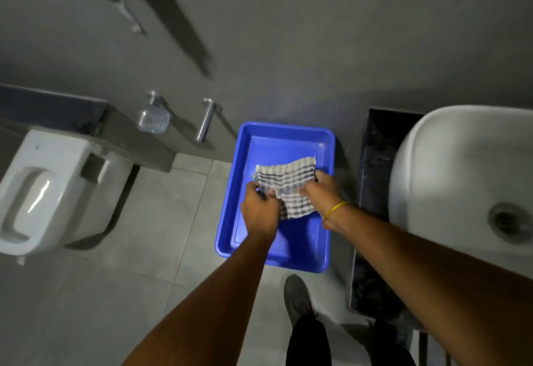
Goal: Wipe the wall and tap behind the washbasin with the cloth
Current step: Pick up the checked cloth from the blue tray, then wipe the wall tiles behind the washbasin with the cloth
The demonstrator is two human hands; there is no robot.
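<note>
A blue-and-white checked cloth (288,184) hangs stretched between both hands above a blue plastic tray (288,138) on the floor. My left hand (259,213) grips the cloth's left lower edge. My right hand (320,189), with a yellow band on the wrist, holds its right edge. The white washbasin (450,169) stands at the right, its drain (504,218) visible. The grey wall (317,48) rises behind it. The basin's tap is out of view.
A white toilet (46,189) sits at the left by a grey ledge. A soap holder (153,119) and a chrome bar (206,120) project from the wall. A dark counter (375,192) carries the basin. My shoe (297,299) stands on the tiled floor.
</note>
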